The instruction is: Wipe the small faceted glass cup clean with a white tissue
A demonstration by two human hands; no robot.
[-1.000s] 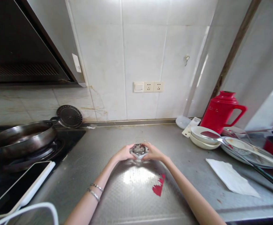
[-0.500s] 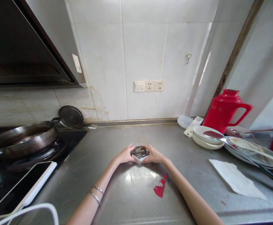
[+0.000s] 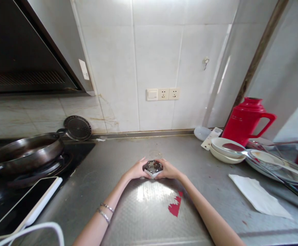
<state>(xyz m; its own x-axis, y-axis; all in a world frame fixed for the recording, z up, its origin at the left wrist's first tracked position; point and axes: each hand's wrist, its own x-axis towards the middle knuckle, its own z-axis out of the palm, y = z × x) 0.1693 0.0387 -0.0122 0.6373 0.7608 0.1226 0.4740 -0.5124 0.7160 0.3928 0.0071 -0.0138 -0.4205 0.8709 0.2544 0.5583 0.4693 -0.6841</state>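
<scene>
A small, shiny, faceted dish (image 3: pixel 153 166), glassy or metallic, stands on the steel countertop ahead of me. My left hand (image 3: pixel 138 169) curls round its left side, while my right hand (image 3: pixel 167 169) curls round the right. Both hands are closed on it, thumbs at the near side and fingers reaching behind. Something white, like folded paper, shows along the dish's near edge between my thumbs; I cannot tell whether it is a separate piece. Nearer to me, a torn red scrap (image 3: pixel 175 206) lies flat between my forearms.
At left, a steel pan (image 3: pixel 36 150) sits on the black stove, with a phone (image 3: pixel 23 208) and white cable nearby. To the right are stacked white bowls (image 3: pixel 227 158), a red thermos (image 3: pixel 243 119), a plate with utensils (image 3: pixel 274 164) and a white tissue (image 3: pixel 259 196).
</scene>
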